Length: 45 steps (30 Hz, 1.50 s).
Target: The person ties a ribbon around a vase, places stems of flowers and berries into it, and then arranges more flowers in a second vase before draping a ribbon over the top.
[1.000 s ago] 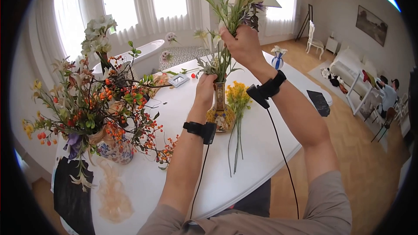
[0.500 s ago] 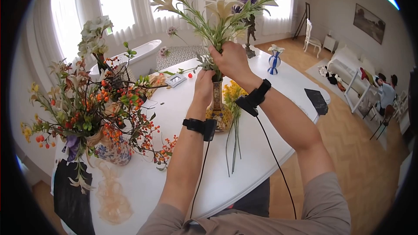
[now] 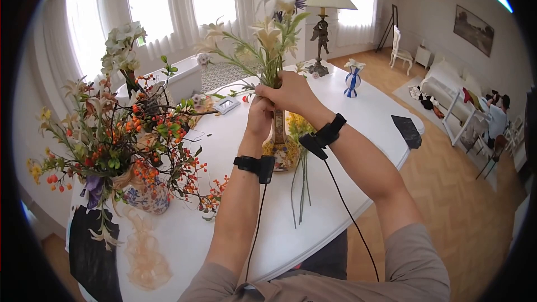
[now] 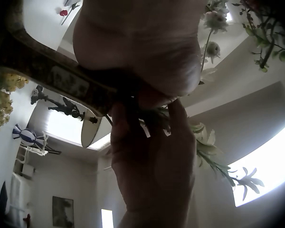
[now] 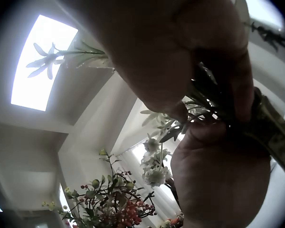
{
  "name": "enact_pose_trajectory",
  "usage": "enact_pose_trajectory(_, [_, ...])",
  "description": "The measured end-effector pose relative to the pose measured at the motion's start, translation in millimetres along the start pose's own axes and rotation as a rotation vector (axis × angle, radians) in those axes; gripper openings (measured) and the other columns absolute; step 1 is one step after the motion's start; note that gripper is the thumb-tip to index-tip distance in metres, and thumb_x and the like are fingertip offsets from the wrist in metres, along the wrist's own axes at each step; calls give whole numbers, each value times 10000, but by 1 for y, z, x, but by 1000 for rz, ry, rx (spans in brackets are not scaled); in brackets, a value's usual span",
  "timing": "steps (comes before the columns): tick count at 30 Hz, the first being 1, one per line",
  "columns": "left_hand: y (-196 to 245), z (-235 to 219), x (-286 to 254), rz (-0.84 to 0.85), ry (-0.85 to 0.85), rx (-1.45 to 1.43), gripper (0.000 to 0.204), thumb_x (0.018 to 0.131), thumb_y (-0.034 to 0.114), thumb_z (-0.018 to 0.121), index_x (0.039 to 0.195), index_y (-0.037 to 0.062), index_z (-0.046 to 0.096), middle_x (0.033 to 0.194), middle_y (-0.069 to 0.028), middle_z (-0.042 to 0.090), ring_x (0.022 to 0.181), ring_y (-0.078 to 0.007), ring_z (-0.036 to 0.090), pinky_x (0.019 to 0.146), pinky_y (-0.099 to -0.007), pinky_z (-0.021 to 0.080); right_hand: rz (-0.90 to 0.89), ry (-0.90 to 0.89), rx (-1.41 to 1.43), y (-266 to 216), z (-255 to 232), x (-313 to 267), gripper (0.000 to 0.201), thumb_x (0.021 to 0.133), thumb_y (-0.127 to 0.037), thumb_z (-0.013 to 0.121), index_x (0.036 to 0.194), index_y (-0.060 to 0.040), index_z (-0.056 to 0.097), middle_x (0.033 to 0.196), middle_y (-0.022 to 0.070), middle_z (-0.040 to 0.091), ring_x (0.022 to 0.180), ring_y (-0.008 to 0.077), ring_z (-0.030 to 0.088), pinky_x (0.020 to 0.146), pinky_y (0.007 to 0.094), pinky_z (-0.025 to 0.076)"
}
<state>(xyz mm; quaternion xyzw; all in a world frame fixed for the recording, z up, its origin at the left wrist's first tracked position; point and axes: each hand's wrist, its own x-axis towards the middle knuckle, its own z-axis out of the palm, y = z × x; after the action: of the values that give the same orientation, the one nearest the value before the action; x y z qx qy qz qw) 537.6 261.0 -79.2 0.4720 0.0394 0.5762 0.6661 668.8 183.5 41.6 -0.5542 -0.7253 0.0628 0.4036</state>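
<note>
A slim patterned vase (image 3: pixel 281 156), yellow and brown, stands upright on the white table in the head view. My left hand (image 3: pixel 259 118) grips its neck near the mouth, the fingers partly hidden behind the vase. Just above, my right hand (image 3: pixel 295 98) holds the stems of a bunch of white lilies (image 3: pixel 269 36) with a few purple flowers. The stems go down into the vase mouth, which the hands cover. In the right wrist view, both hands meet around the green stems (image 5: pixel 204 92). Yellow flowers (image 3: pixel 298 124) lie on the table beside the vase.
At the left stands a floral-patterned vase (image 3: pixel 146 194) full of flowers and orange berry branches (image 3: pixel 162 128). A small frame (image 3: pixel 226 104) lies behind. Farther back are a lamp (image 3: pixel 320 36) and a blue-striped vase (image 3: pixel 352 82). Sheer ribbon (image 3: pixel 146 254) lies in front left.
My right hand has come down with the lilies to the vase mouth, beside my left hand. The flower heads sit lower, and the lamp shows fully now.
</note>
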Motion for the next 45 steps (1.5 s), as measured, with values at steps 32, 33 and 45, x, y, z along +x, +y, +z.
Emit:
enact_pose_trajectory(32, [3,39,-1,65,75,353,407,902,-16,597,1305,-49,636,1064,-45,644,950,-136,617,877,-281,511,443,-248,-295,127,93,-186,803,697,-540,900,1105,78,588,1042,247,708,967,387,736,823,457,604])
enact_pose_trajectory(33, [3,38,-1,66,74,356,407,902,-16,597,1305,-49,636,1064,-45,644,950,-136,617,877,-281,511,442,-247,-292,132,97,-185,803,697,-540,900,1105,78,588,1042,247,708,967,387,736,823,457,604])
enact_pose_trajectory(45, [4,43,-3,47,95,330,323,915,12,587,1232,-37,630,1091,-66,665,1000,-167,643,958,-317,517,798,136,1001,202,52,-171,201,1021,-185,598,861,-94,519,691,7,528,458,81,409,407,263,306])
